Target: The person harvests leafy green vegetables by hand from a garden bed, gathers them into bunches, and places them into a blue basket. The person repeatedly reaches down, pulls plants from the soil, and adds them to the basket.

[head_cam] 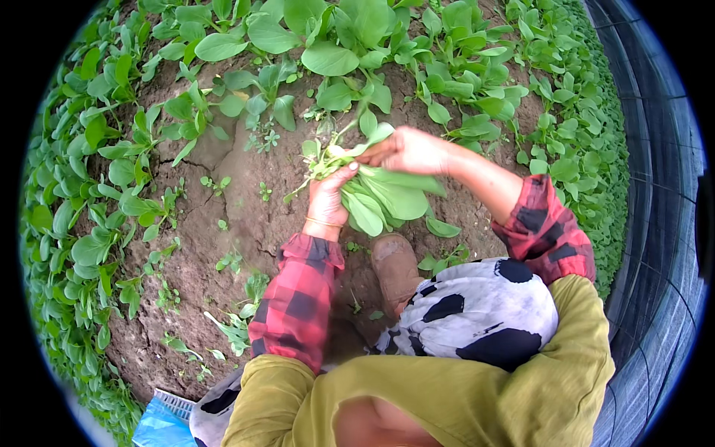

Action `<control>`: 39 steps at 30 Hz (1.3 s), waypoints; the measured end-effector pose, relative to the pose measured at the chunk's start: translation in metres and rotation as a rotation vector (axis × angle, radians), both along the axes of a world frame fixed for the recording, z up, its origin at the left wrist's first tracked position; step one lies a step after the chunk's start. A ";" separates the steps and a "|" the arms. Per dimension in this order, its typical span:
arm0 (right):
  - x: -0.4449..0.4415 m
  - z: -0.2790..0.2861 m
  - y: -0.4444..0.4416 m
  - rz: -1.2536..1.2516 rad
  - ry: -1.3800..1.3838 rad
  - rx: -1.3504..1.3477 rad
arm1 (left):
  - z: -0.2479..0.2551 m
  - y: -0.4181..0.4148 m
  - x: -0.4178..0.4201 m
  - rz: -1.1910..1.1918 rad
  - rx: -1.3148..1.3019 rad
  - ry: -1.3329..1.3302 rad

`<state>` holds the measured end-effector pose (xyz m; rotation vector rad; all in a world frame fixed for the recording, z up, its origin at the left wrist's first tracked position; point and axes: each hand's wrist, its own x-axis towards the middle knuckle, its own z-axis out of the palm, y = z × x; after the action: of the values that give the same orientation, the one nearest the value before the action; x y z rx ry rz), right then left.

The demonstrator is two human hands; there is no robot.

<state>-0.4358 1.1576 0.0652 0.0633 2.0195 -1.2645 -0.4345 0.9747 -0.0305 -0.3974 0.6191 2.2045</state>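
Note:
My left hand (329, 201) grips a bunch of leafy green plants (394, 193) around its stems, the broad leaves fanning out to the right and the pale stem ends pointing left. Close against it, my right hand (410, 151) has its fingers bent at a leaf or stalk (377, 137) beside the bunch. Motion blur and the bent fingers hide whether they are closed on it. Below the bunch, my brown shoe (394, 265) stands on the soil.
Cracked brown soil (246, 184) carries small seedlings and loose leaves. Dense leafy plants grow at the left (89, 246), ahead (335, 56) and right (575, 123). Dark netting (659, 234) curves along the right side. A white plastic crate (176, 403) with blue plastic sheeting (159, 427) sits lower left.

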 end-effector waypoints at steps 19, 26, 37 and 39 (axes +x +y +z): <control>0.027 -0.031 0.010 -0.097 0.335 0.660 | 0.008 0.009 0.003 -0.195 0.055 0.016; 0.042 -0.052 0.037 -0.216 0.251 0.317 | -0.003 0.013 0.021 -0.133 -0.044 0.039; 0.075 -0.088 0.135 0.099 0.016 1.203 | -0.006 0.005 0.015 -0.375 -0.006 0.081; 0.083 -0.074 0.120 -0.136 -0.003 1.180 | -0.008 0.009 0.019 -0.386 0.008 0.059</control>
<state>-0.3527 1.2779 -0.0093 0.7495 2.5003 0.0149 -0.4155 0.9835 -0.0385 -0.1894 0.6575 1.8540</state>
